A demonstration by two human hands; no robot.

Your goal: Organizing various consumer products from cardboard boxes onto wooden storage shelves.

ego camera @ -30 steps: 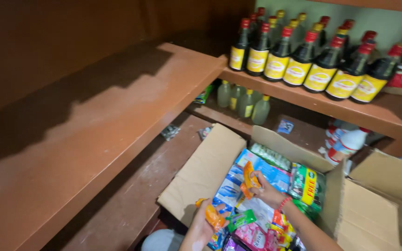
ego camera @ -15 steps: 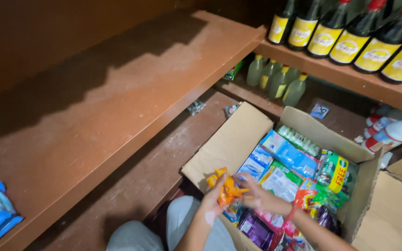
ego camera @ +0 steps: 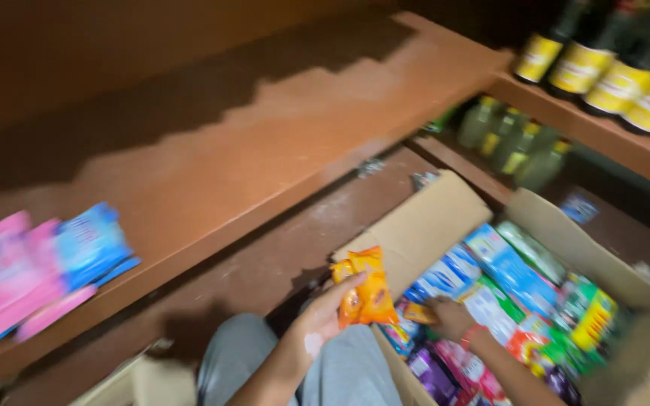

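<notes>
My left hand (ego camera: 323, 316) holds a small stack of orange snack packets (ego camera: 366, 289) above my knee, just outside the near-left corner of an open cardboard box (ego camera: 423, 225). My right hand (ego camera: 451, 317) reaches into the box and touches another orange packet (ego camera: 418, 311) among several colourful packets of blue, green, purple and red. A red band sits on that wrist.
A brown wooden shelf (ego camera: 265, 150) runs across the upper left, with pink and blue packets (ego camera: 39, 267) lying at its left end. Dark bottles with yellow labels (ego camera: 611, 75) stand on a shelf at the upper right, with greenish bottles (ego camera: 513, 139) below them.
The view has swung left, bringing the pink and blue packets into sight. My left hand has lifted the orange packets out of the box toward the left, and my right hand went back into the box.
</notes>
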